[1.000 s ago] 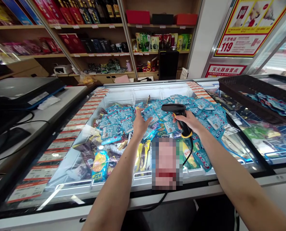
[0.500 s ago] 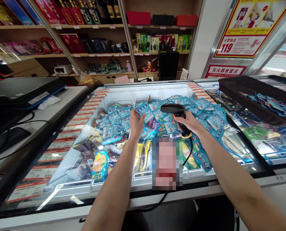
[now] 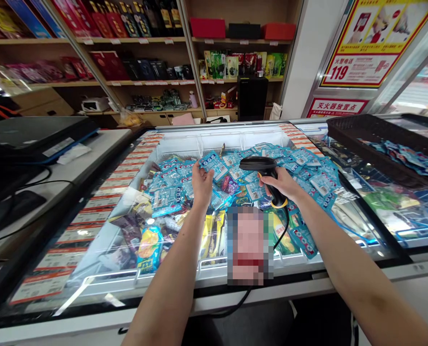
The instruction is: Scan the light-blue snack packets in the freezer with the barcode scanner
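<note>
A blue packet (image 3: 214,163) is pinched by the left hand (image 3: 202,181), lifted toward the barcode scanner (image 3: 262,169) gripped in the right hand (image 3: 282,185).

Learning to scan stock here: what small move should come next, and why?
Probably bring the scanner head closer to the packet and aim at it. The left hand holds one blue packet up above the pile, and the right hand grips the scanner beside it, with a gap between them.
</note>
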The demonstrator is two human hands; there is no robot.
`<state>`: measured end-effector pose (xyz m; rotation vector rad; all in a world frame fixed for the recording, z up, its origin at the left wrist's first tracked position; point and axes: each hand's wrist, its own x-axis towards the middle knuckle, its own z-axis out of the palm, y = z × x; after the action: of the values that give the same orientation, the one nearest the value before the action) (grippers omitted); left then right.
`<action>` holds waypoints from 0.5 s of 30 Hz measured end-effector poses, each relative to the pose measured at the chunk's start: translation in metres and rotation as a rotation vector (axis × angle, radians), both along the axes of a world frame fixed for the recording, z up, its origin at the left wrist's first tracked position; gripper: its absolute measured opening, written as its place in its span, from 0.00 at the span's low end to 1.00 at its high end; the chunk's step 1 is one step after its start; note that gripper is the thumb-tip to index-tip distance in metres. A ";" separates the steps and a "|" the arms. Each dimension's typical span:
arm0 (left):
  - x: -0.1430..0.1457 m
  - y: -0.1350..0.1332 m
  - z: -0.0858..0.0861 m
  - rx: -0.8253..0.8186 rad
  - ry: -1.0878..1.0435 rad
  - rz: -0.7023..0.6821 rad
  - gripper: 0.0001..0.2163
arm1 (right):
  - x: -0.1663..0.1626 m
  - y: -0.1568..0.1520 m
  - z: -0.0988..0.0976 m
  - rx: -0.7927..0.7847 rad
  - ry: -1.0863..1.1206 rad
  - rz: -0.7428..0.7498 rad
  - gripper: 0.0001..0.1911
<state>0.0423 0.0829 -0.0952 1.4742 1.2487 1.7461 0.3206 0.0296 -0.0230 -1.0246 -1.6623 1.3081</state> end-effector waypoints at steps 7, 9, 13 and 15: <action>0.001 -0.003 0.004 -0.018 0.023 0.032 0.23 | 0.000 -0.001 0.002 -0.016 0.007 0.011 0.14; 0.001 -0.004 0.005 -0.027 0.035 0.040 0.24 | 0.000 -0.001 0.002 -0.014 0.001 0.012 0.13; 0.001 -0.004 0.005 -0.036 0.049 0.051 0.24 | 0.000 -0.001 0.003 -0.013 -0.012 0.013 0.13; 0.001 -0.003 0.005 -0.034 0.048 0.053 0.24 | 0.000 -0.002 0.004 -0.012 -0.013 0.017 0.12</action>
<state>0.0428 0.0798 -0.0898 1.4846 1.3468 1.7240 0.3203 0.0276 -0.0194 -1.0307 -1.6780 1.3262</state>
